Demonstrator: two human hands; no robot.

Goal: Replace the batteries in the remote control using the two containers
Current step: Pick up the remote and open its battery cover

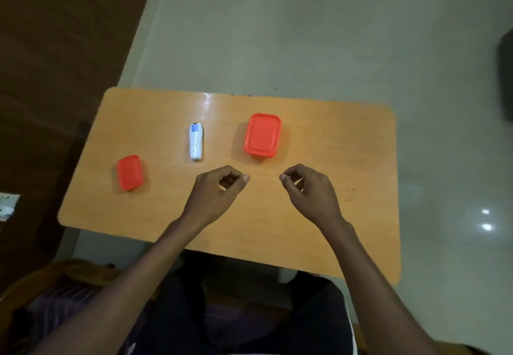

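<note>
The white remote control [196, 142] lies flat on the table [333, 160], left of centre and toward the far side, its length running near to far, a small blue patch at its far end; its shell is smooth, slim plastic, slightly waisted. Just to its right stands the larger red container [263, 135], a rounded rectangle with a raised rim on its snap-on lid; well to the left and nearer sits the smaller red container [130, 172], same glossy plastic, also lidded. Both lids are on and the remote is untouched, so by my judgement the task has hardly begun: opening the remote, taking out the old batteries, fitting new ones and using both containers all remain. The left hand [215, 196] and right hand [311, 192] hover above the near middle of the table, fingers loosely curled, each grip holding nothing. The table is an orange wood-grain laminate with rounded corners and a slight sheen, on a pale glossy floor [305, 35]
</note>
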